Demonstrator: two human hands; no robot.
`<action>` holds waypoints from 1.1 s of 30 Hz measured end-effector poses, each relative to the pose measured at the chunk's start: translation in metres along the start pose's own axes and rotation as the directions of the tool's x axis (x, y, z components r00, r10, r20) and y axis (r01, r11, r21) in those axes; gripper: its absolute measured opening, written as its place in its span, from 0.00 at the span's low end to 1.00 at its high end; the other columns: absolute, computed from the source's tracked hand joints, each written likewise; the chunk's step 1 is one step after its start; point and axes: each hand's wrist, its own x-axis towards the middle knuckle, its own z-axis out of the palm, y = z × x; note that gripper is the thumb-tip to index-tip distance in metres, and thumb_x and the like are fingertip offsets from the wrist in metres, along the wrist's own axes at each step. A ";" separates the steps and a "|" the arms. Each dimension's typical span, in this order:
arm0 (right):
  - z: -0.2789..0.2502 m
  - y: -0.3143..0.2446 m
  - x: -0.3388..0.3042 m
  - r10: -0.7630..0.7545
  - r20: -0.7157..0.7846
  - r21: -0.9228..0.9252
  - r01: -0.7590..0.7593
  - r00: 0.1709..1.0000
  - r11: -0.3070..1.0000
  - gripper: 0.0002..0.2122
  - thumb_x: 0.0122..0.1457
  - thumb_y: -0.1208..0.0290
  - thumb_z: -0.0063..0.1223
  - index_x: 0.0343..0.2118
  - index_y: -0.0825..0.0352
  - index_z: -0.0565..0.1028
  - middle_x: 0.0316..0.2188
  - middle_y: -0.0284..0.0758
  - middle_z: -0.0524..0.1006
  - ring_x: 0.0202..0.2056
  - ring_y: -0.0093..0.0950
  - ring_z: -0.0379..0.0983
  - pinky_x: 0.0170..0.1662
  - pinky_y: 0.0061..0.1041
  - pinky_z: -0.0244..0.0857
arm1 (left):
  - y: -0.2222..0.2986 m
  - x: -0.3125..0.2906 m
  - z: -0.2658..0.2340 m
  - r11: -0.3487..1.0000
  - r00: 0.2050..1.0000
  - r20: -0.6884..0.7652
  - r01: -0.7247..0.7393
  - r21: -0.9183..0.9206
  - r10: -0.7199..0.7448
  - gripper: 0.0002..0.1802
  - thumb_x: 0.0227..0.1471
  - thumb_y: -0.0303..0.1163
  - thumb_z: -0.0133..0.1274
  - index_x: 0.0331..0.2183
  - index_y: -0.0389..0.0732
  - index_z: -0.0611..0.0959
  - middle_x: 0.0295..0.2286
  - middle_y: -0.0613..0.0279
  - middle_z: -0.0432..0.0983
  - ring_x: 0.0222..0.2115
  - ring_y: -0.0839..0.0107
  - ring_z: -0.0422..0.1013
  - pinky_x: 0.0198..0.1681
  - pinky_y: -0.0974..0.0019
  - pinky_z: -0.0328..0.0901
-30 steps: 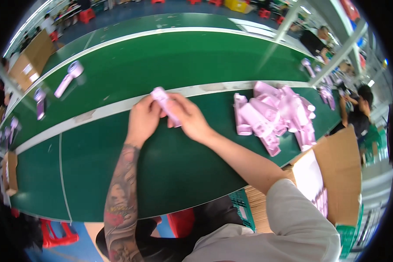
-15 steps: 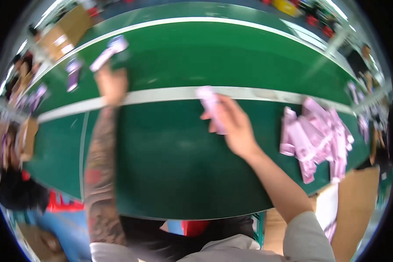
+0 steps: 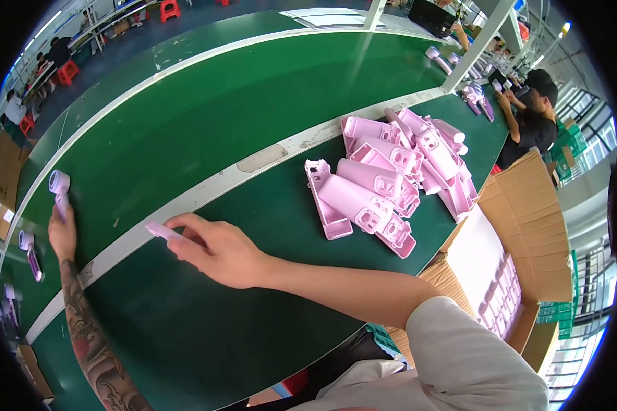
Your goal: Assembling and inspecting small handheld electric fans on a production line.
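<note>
Pink plastic shell piece (image 3: pixel 159 230), small and flat, lies under right-hand fingertips (image 3: pixel 185 240).

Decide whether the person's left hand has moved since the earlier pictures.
Yes. The left hand left the right hand and reached out leftward across the white strip, now on a pink device on the belt.

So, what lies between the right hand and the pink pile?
Only bare green table between the right hand and the pink pile, in the head view.
</note>
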 end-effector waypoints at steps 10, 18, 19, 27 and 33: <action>-0.017 -0.001 -0.002 0.108 0.115 0.027 -0.112 0.988 0.993 0.18 0.68 0.61 0.45 0.53 0.69 0.68 0.28 0.33 0.78 0.23 0.20 0.72 0.29 0.20 0.66 | 0.298 -0.056 -0.038 0.989 0.977 0.167 -0.142 0.050 0.132 0.36 0.57 0.55 0.45 0.55 0.35 0.71 0.31 0.39 0.80 0.35 0.43 0.77 0.42 0.48 0.70; -0.017 0.012 -0.002 0.081 0.030 0.083 -0.083 0.996 0.993 0.16 0.68 0.63 0.46 0.53 0.69 0.70 0.29 0.33 0.79 0.24 0.18 0.71 0.29 0.20 0.68 | 0.124 -0.040 -0.013 0.994 0.989 -0.147 0.012 0.109 0.005 0.31 0.55 0.50 0.53 0.54 0.41 0.74 0.50 0.40 0.69 0.52 0.52 0.66 0.53 0.49 0.63; -0.019 0.011 -0.002 0.097 0.022 0.078 -0.098 0.995 0.992 0.17 0.68 0.63 0.46 0.54 0.70 0.69 0.30 0.33 0.78 0.24 0.17 0.70 0.28 0.19 0.66 | 0.088 -0.035 -0.016 0.962 0.961 -0.245 0.183 0.204 -0.131 0.32 0.54 0.51 0.54 0.54 0.41 0.74 0.52 0.43 0.68 0.53 0.51 0.66 0.53 0.46 0.62; -0.014 0.016 -0.002 0.159 0.036 0.013 -0.159 0.987 0.987 0.20 0.68 0.60 0.43 0.55 0.69 0.69 0.32 0.33 0.78 0.25 0.17 0.69 0.27 0.17 0.61 | -0.069 -0.033 -0.023 0.805 0.805 -0.035 0.593 0.025 -0.592 0.47 0.43 0.64 0.57 0.57 0.43 0.73 0.45 0.45 0.76 0.51 0.50 0.71 0.57 0.55 0.62; -0.014 0.006 -0.001 0.235 0.003 0.082 -0.235 0.972 0.969 0.20 0.68 0.60 0.43 0.56 0.69 0.69 0.32 0.34 0.77 0.26 0.17 0.69 0.27 0.17 0.61 | -0.053 -0.019 -0.038 0.774 0.792 0.130 0.610 -0.170 -0.596 0.37 0.47 0.55 0.56 0.51 0.38 0.76 0.34 0.53 0.79 0.37 0.61 0.75 0.45 0.60 0.68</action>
